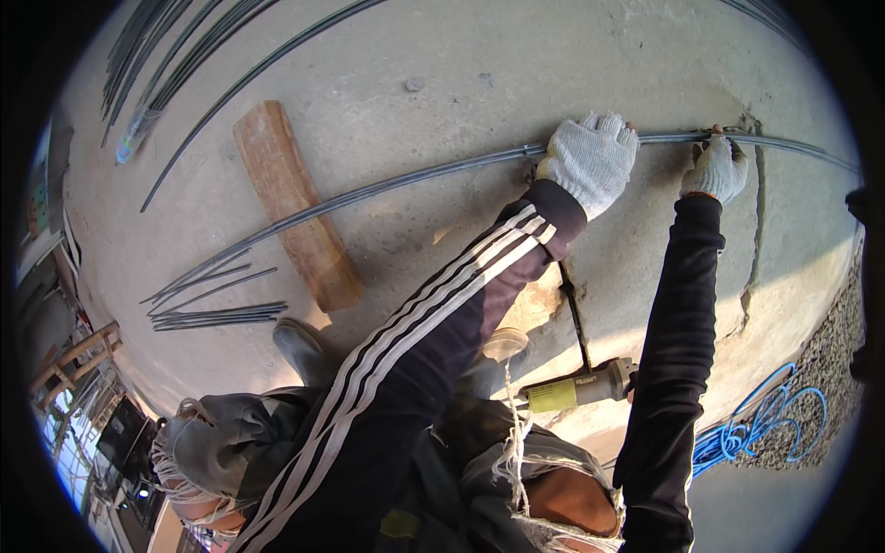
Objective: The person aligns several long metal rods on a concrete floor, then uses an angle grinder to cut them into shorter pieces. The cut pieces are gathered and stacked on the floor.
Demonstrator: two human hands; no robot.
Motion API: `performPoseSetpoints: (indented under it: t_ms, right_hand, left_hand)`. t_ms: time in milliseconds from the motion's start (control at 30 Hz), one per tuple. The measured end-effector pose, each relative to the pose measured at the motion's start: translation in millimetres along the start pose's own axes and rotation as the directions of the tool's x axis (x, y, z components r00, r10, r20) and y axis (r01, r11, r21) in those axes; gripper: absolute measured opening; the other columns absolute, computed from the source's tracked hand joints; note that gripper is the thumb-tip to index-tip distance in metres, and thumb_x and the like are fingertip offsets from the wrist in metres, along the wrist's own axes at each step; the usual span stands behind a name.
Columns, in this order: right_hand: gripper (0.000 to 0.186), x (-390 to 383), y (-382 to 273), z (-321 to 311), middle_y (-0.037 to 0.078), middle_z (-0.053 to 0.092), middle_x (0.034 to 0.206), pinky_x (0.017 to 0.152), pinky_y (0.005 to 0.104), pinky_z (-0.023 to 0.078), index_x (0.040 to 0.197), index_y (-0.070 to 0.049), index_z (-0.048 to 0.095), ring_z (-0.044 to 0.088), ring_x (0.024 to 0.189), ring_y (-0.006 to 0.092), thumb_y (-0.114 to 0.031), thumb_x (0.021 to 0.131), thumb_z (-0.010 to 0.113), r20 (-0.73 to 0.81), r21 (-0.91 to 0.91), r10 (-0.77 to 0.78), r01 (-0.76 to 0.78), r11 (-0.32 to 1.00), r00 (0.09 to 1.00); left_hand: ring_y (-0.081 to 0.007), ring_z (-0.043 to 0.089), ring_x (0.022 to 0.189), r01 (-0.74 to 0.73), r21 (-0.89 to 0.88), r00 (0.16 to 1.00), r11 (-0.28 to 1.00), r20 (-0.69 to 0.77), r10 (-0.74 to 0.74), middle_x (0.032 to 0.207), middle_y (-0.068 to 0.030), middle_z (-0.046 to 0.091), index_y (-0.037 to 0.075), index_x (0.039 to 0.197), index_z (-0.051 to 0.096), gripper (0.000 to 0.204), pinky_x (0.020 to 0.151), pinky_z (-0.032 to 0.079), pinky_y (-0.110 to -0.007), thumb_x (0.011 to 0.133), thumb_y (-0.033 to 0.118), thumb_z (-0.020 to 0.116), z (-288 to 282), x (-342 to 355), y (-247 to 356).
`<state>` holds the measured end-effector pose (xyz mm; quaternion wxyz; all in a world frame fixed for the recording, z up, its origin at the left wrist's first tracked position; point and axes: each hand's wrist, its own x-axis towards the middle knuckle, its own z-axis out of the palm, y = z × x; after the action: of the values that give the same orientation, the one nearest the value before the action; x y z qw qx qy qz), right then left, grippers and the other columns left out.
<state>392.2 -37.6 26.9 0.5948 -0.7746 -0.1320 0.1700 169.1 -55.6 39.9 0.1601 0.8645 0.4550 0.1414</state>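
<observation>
A long bundle of thin metal rods (359, 196) crosses the concrete, over a wooden plank (323, 258). My left hand (586, 161), in a white fingerless knit glove, is closed on the bundle near the middle of the view. My right hand (715, 164), gloved alike, grips the same bundle farther right with bent fingers. A small binding (532, 149) shows on the rods left of my left hand. A yellow-green and grey power tool (576, 393) lies below my hands, beside my bent legs. Several short rod pieces (217, 315) lie by the bundle's left end.
More rods (184, 51) lie at the upper left, with cracked concrete (442, 92) around them. A blue coiled hose (756, 424) rests by gravel (816, 378) at the lower right. Wooden framework (74, 359) and clutter stand past the left edge. My boot (300, 346) is below the plank.
</observation>
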Motion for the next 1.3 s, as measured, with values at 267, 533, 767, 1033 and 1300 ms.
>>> performPoseSetpoints:
  t_ms: [267,533,767,1033,1300]
  right_hand:
    - [0.034,4,5,-2,0.013,0.067,0.107,0.075,0.0355,0.061,0.119,0.004,0.058,0.068,0.088,0.0218,-0.009,0.094,0.077,0.033,0.025,-0.012,0.011,1.0,0.999]
    - [0.037,2,5,0,0.014,0.067,0.11,0.077,0.0356,0.062,0.122,0.004,0.056,0.069,0.092,0.0223,-0.01,0.095,0.077,0.02,0.038,-0.017,0.016,0.999,1.0]
    - [0.041,9,13,4,0.016,0.066,0.107,0.075,0.0345,0.061,0.125,0.003,0.055,0.068,0.088,0.0228,-0.013,0.094,0.078,-0.051,0.028,0.013,-0.011,1.0,0.999]
    - [0.029,31,21,10,0.017,0.062,0.097,0.078,0.0461,0.061,0.112,-0.001,0.053,0.065,0.083,0.0318,-0.03,0.108,0.056,0.163,0.457,0.352,-0.386,0.801,0.922]
    - [0.031,32,31,21,0.01,0.058,0.084,0.064,0.0446,0.054,0.101,-0.007,0.051,0.058,0.071,0.0254,-0.035,0.112,0.046,0.274,0.525,0.39,-0.476,0.706,0.879]
  left_hand:
    - [-0.0275,0.07,0.103,-0.039,0.02,0.999,0.999,-0.001,0.039,0.111,-0.0091,0.069,0.009,0.127,0.068,0.036,0.077,0.061,-0.038,0.095,0.024,0.072,3,0,-2]
    - [-0.0251,0.068,0.101,-0.079,0.071,0.997,0.994,0.009,0.079,0.11,-0.0087,0.066,0.008,0.123,0.067,0.028,0.074,0.058,-0.039,0.1,0.022,0.061,4,1,-5]
    - [-0.0253,0.069,0.095,-0.101,0.046,0.995,0.994,0.017,0.1,0.107,-0.0103,0.066,0.007,0.126,0.066,0.032,0.07,0.06,-0.037,0.098,0.022,0.066,0,3,-7]
    - [-0.0268,0.069,0.1,-0.106,0.06,0.986,0.993,0.132,0.097,0.107,-0.011,0.063,0.009,0.139,0.06,0.049,0.071,0.061,-0.036,0.094,0.024,0.074,1,4,-10]
    - [-0.0254,0.069,0.095,-0.136,0.119,0.989,0.984,0.078,0.127,0.108,-0.0108,0.065,0.006,0.134,0.062,0.04,0.069,0.061,-0.036,0.098,0.024,0.065,0,2,-11]
